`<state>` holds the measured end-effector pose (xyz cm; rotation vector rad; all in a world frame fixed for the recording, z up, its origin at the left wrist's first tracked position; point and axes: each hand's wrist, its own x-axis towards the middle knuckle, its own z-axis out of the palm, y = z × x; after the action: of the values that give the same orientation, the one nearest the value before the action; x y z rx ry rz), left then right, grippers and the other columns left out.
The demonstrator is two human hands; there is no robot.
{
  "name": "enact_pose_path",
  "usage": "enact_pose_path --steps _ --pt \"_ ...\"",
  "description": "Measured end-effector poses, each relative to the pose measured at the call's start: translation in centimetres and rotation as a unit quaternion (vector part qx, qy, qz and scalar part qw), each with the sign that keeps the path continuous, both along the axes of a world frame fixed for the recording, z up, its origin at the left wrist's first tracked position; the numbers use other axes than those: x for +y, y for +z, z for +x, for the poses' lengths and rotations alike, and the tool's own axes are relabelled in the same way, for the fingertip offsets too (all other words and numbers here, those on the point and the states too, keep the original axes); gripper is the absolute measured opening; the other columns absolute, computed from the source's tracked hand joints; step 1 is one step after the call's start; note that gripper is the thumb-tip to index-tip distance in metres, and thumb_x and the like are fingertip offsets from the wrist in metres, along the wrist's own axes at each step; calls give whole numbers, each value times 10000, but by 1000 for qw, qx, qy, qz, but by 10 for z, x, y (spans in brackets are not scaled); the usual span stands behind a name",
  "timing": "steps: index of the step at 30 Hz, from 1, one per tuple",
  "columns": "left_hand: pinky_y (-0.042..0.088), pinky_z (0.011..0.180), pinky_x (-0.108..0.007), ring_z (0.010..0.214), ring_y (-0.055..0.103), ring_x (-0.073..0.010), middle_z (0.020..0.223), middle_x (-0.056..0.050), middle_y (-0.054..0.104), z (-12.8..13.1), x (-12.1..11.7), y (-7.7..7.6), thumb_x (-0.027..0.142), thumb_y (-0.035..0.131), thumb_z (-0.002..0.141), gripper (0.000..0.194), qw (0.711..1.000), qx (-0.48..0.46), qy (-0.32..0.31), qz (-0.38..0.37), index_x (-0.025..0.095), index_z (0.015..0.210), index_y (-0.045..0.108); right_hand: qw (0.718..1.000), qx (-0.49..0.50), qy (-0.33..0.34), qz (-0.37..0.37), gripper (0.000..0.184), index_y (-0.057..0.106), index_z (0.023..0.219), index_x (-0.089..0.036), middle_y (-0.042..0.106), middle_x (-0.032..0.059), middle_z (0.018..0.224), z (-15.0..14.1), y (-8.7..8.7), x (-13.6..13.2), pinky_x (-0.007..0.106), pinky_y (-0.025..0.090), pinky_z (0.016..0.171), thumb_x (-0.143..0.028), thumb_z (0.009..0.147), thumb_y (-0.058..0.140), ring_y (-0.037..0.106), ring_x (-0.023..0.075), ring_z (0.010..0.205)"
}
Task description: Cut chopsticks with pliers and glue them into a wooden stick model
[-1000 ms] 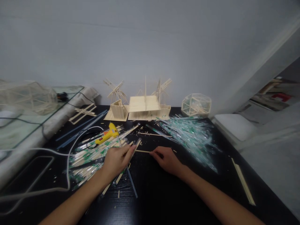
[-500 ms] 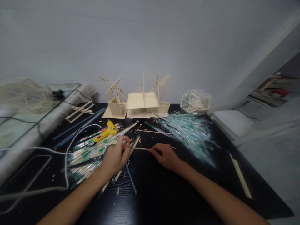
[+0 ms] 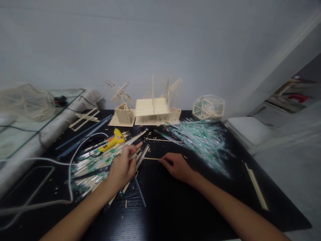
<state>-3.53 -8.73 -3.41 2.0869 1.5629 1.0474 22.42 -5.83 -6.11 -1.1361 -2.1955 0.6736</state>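
My right hand (image 3: 177,166) pinches the end of a thin wooden stick (image 3: 151,158), which points left across the black table. To its left, my left hand (image 3: 123,164) has the index finger stretched out and the thumb apart from it, with nothing visible between them. Beneath and beside that hand lies a pile of bamboo sticks (image 3: 86,182) in clear and green wrappers. Black scissors (image 3: 94,172) rest on this pile, partly hidden by my left hand. Just beyond sits a yellow glue gun (image 3: 112,140) with its cord. A bluish glue stick (image 3: 139,190) lies nearer to me.
Empty wrappers (image 3: 200,140) are heaped at the right. Stick-built models (image 3: 152,107) stand along the wall, beside a many-sided stick frame (image 3: 209,107). A white cable (image 3: 71,180) loops at the left. Loose sticks (image 3: 257,187) lie near the right edge.
My left index finger has straightened away from the thumb, and the hand has shifted slightly left. My right hand keeps its pinch on the stick in almost the same place.
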Motion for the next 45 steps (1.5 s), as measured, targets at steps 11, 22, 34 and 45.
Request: enact_pose_path --steps 11,22,34,45 --pt "524 1001 -344 1198 659 -192 1326 -120 669 -1 6 7 9 438 914 260 979 49 -23 194 202 880 609 1000 4 0 -6 287 705 801 -184 708 35 743 0 0 0 278 438 677 -345 1009 589 630 159 672" --pt "474 647 -247 628 628 -133 647 1 664 -3 7 8 52 383 772 285 993 33 -58 92 213 644 580 1000 7 2 -1 326 698 793 -189 719 43 748 0 1 -1 292 461 696 -380 1021 565 655 172 698" --pt "307 506 -247 437 451 -123 448 34 475 -4 8 8 106 382 643 183 993 68 -82 48 224 507 414 1000 19 7 -16 277 707 864 -190 746 57 838 0 2 0 305 497 766 -336 1032 542 687 189 774" --pt "358 542 -238 483 525 -133 507 26 561 -6 10 1 73 411 706 224 990 109 -91 26 222 573 513 994 89 -53 -21 244 668 1068 -202 658 18 779 3 6 3 277 486 717 -284 1037 441 604 157 688"
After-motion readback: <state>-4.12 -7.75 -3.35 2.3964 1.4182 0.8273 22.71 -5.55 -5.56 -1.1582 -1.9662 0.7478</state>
